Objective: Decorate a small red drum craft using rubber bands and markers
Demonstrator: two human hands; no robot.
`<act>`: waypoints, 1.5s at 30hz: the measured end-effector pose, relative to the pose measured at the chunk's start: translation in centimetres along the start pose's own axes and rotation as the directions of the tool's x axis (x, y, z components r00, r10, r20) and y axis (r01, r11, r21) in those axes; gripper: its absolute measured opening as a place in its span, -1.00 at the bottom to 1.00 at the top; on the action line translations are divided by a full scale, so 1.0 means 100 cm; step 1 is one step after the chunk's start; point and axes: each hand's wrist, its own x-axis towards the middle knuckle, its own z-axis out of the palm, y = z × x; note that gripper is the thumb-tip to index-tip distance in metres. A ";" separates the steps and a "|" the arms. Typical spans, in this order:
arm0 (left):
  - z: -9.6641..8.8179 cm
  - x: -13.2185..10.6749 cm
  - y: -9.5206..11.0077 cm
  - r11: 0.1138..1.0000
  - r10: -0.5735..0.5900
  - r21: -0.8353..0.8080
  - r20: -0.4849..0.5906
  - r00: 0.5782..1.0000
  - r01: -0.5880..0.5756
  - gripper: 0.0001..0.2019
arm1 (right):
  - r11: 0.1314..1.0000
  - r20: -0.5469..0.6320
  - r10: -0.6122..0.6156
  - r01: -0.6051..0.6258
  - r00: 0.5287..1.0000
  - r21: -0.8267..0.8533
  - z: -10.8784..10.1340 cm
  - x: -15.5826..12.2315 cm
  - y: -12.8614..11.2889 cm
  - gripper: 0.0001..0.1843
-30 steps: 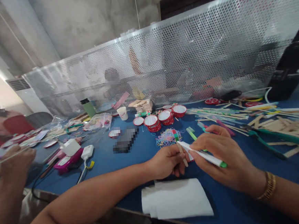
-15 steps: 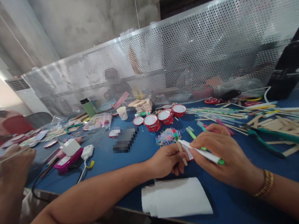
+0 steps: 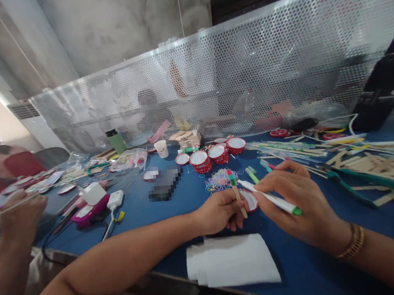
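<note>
My left hand (image 3: 220,211) is closed on a wooden craft stick (image 3: 235,191) whose upper end is coloured red and green, and it also holds a small red-rimmed white paper cup (image 3: 249,200) on its side. My right hand (image 3: 299,205) grips a white marker with a green end (image 3: 272,198); its tip points at the stick and the cup. Both hands hover low over the blue table (image 3: 160,205), just beyond a folded white paper (image 3: 231,260).
Several red-rimmed cups (image 3: 214,155), a heap of coloured rubber bands (image 3: 218,181), markers (image 3: 252,175), wooden sticks (image 3: 369,163) and green-handled pliers (image 3: 359,180) lie beyond. A perforated metal screen (image 3: 245,71) closes the back. Another person's hand (image 3: 20,216) holds a thin stick at left, near a pink device (image 3: 89,212) and a charger (image 3: 114,200).
My right hand has shifted slightly right and turned, so the marker's tip has drawn back a little and the cup shows more. My left hand stays put.
</note>
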 end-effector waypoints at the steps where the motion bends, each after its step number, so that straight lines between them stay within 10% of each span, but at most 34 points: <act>1: 0.000 0.000 0.000 1.000 0.000 -0.002 0.003 1.000 0.000 -0.65 | 1.000 0.013 -0.002 0.002 1.000 0.013 0.000 0.000 -0.001 -0.96; 45: 0.000 0.000 0.002 1.000 -0.006 0.000 0.008 1.000 0.006 -0.68 | 0.998 0.113 -0.007 0.000 0.994 0.068 0.001 0.001 -0.001 -0.97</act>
